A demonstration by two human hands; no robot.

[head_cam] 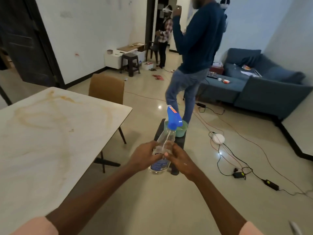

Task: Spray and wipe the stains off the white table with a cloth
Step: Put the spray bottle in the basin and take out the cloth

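We hold a clear plastic spray bottle with a blue top (165, 143) in the air, just past the right edge of the white stone counter (50, 133). Our left hand (144, 156) has its grip curled round the bottle. Our right hand (177, 160) seems to pinch it too. Brown ring stains (42, 116) lie near the counter's far edge.
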